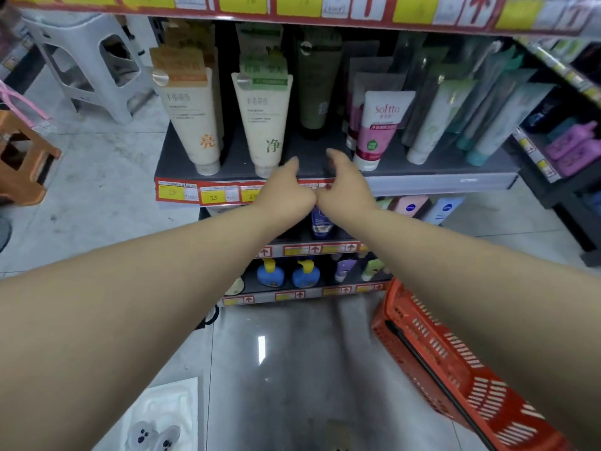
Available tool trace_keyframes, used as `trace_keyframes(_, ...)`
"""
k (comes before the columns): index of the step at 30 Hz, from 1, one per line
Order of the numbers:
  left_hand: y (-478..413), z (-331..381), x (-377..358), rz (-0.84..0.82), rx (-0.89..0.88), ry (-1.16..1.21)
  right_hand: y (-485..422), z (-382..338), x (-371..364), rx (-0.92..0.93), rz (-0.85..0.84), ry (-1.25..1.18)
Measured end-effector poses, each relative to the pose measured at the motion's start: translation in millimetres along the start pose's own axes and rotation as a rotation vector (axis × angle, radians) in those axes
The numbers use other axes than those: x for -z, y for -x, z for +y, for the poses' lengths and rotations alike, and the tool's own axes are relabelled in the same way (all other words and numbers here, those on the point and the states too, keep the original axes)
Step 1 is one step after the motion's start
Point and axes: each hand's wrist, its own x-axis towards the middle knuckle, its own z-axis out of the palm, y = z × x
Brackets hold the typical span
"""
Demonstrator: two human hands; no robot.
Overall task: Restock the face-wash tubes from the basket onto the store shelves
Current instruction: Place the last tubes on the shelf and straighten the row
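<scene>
Store aisle surroundings, seen from above.

A white plastic step stool is seen at the upper left of the frame, on a pale tiled floor. An orange-brown stool is cut off by the left edge, with pink straps draped just above it. Two blue bottles with yellow pump tops are shown low in the centre, with a purple bottle and a green one beside them to the right. Purple bottles are lodged at the right edge. A white packet printed with small dark-eyed figures is laid on the glossy grey floor at the lower left.
</scene>
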Motion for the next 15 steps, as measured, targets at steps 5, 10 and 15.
trace_keyframes(5,-17,35,-38,-0.064,-0.038,0.023,-21,36,32,-0.131,0.148,0.035)
trace_keyframes(10,-37,53,-73,-0.012,-0.035,0.115,-38,69,52,-0.114,0.172,0.033)
trace_keyframes(15,-54,61,-94,0.048,-0.053,0.198,-57,85,64,-0.004,0.109,-0.048)
